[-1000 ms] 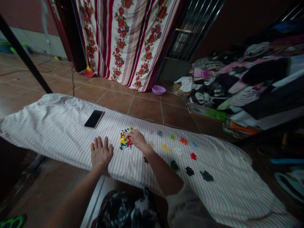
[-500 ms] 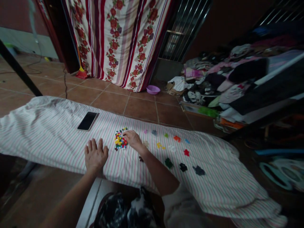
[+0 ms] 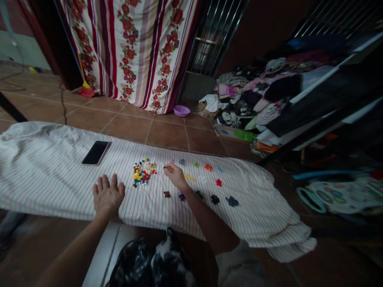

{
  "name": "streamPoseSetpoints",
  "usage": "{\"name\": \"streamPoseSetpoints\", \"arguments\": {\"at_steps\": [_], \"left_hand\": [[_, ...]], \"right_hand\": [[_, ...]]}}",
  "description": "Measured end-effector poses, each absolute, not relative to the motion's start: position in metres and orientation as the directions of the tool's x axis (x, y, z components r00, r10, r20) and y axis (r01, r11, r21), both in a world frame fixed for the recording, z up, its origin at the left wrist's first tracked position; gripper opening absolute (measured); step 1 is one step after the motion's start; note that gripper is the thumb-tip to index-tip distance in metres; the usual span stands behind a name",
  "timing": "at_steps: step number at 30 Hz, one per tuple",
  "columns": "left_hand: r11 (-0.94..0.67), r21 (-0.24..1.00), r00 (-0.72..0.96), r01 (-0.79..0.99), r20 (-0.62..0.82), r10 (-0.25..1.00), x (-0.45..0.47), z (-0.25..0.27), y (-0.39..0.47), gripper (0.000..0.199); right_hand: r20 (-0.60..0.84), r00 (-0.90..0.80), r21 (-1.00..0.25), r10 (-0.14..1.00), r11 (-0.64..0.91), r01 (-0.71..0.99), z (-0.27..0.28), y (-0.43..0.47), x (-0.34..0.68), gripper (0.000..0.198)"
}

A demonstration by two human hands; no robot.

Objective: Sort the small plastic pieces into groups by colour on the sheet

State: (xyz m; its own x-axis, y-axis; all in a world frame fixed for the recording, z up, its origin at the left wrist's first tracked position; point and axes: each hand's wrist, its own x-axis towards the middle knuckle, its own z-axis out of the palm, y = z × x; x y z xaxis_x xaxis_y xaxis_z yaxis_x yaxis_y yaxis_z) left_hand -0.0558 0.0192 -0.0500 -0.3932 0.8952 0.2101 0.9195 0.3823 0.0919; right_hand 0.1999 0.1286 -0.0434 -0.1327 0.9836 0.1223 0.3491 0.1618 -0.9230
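Note:
My left hand (image 3: 108,194) lies flat on the striped cloth (image 3: 54,179), fingers spread, holding nothing. A mixed pile of small coloured pieces (image 3: 143,174) sits to its right. My right hand (image 3: 176,175) hovers or rests just right of that pile, its fingertips pinched on a small dark piece whose exact kind I cannot make out. Around this hand lie little one-colour clusters: brown pieces (image 3: 166,194), purple pieces (image 3: 182,197), yellow pieces (image 3: 188,177), grey pieces (image 3: 182,162) and pink pieces (image 3: 171,161). My right forearm partly covers the dark green pieces (image 3: 199,194).
Farther right are orange pieces (image 3: 208,167), red pieces (image 3: 219,182), black pieces (image 3: 214,199) and dark grey pieces (image 3: 231,201). A phone (image 3: 96,153) lies at the left. Beyond the cloth are a purple basin (image 3: 181,111), a flowered curtain (image 3: 134,52) and heaped clothes (image 3: 254,91).
My right hand has moved from the mixed pile to the right, a small dark piece in its fingertips. The pile looks more spread out. The view has turned right; my left hand stays flat.

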Motion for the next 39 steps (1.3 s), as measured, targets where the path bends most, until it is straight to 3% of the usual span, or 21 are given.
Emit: {"name": "streamPoseSetpoints", "arguments": {"at_steps": [4, 12, 22, 29, 39], "left_hand": [[0.383, 0.074, -0.390, 0.921, 0.218, 0.895, -0.056, -0.052, 0.019, 0.060], [0.400, 0.070, -0.406, 0.914, 0.179, 0.896, -0.056, -0.050, 0.021, 0.060], [0.385, 0.076, -0.392, 0.920, 0.214, 0.895, -0.056, -0.051, 0.020, 0.059], [0.389, 0.079, -0.397, 0.918, 0.197, 0.896, -0.056, -0.048, 0.020, 0.059], [0.376, 0.105, -0.389, 0.921, 0.199, 0.899, -0.056, -0.046, 0.016, 0.059]], "right_hand": [[0.051, -0.117, -0.975, 0.992, 0.075, 0.208, -0.047, 0.126, 0.196, 0.016], [0.031, -0.178, -0.967, 0.984, 0.075, 0.245, -0.056, 0.131, 0.143, 0.012], [0.010, -0.129, -0.990, 0.992, 0.028, 0.136, -0.062, 0.134, 0.142, 0.017], [0.054, -0.051, -0.949, 0.997, 0.067, 0.307, -0.058, 0.117, 0.174, 0.017], [0.105, 0.056, -0.934, 0.993, 0.079, 0.347, -0.055, 0.068, 0.220, 0.017]]}}
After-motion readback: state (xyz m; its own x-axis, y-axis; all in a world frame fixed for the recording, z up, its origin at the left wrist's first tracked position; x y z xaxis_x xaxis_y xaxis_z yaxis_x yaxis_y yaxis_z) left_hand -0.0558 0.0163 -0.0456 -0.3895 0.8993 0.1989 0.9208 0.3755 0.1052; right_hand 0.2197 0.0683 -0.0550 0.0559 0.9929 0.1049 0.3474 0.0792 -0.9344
